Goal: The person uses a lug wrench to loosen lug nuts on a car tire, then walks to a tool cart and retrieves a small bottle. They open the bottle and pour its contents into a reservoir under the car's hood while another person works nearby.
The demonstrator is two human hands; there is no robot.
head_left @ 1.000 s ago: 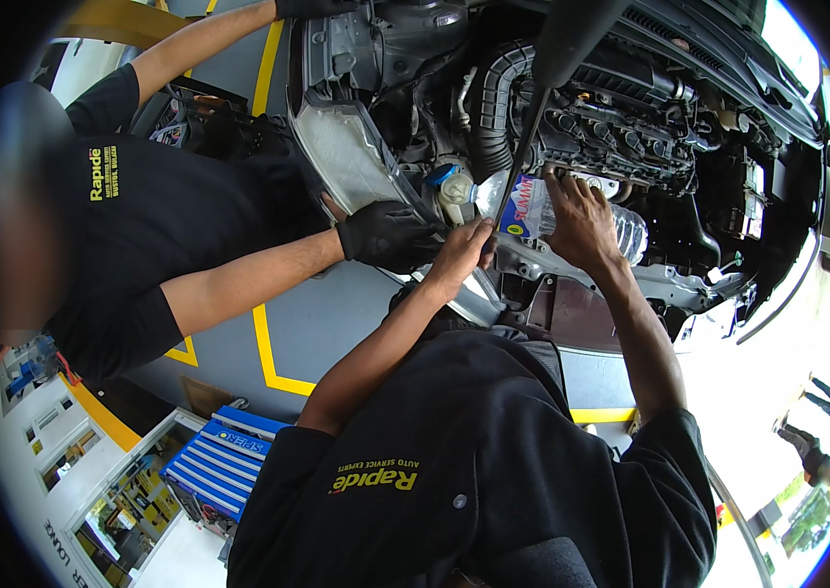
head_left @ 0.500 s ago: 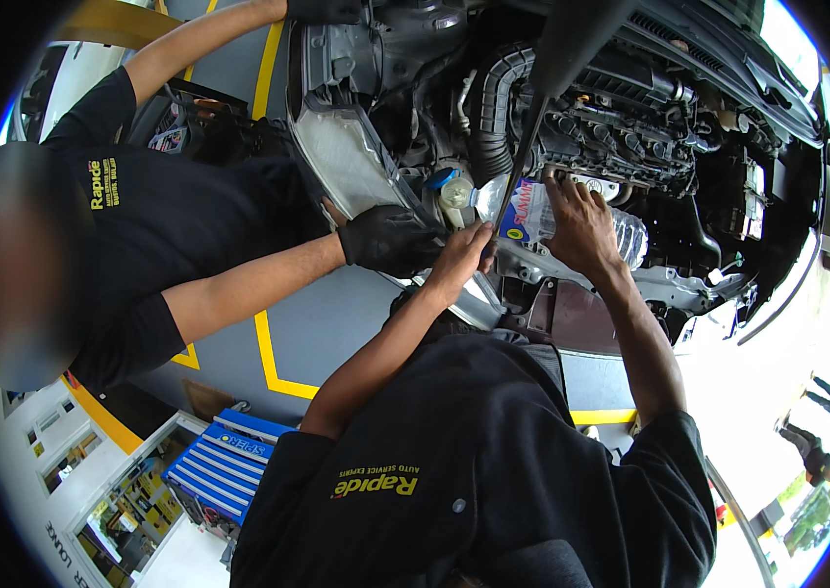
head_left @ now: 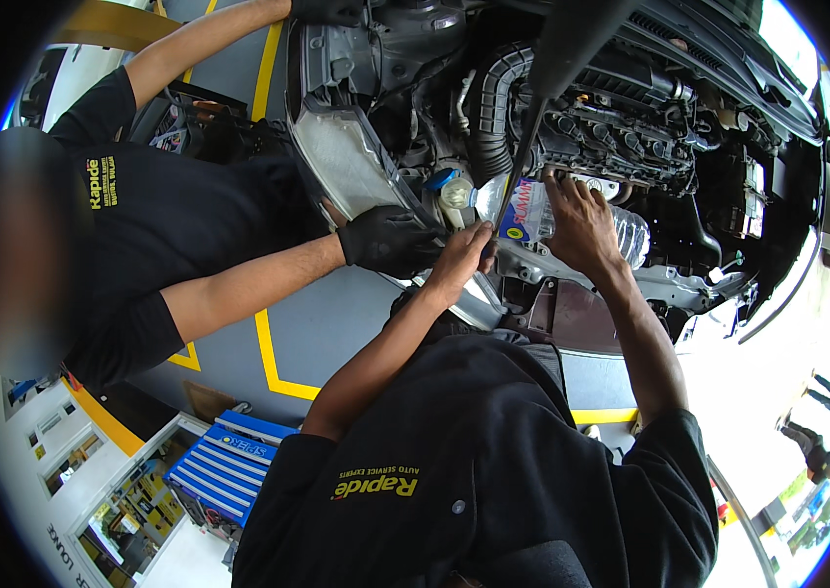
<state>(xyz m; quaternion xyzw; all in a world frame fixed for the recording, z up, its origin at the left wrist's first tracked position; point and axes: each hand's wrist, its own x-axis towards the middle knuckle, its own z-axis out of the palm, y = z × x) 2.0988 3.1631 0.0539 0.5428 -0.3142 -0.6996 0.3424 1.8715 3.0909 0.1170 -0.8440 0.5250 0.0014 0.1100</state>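
Note:
My right hand is wrapped over a clear plastic bottle with a blue and red label. The bottle lies tipped on its side above the front of the engine bay. Its neck points left, at a round translucent filler neck with a blue cap beside it. Closed fingers show on my left hand, just below the bottle's neck, at the lower end of a thin dark rod. A small dark bluish bit shows at its fingertips; what it grips cannot be made out.
A co-worker's black-gloved hand rests by the headlight, left of my left hand. The engine and a ribbed air hose lie beyond the bottle. A blue tool cabinet stands behind on the left.
Both my hands and the bottle stay almost where they were. The co-worker's head and body have shifted slightly.

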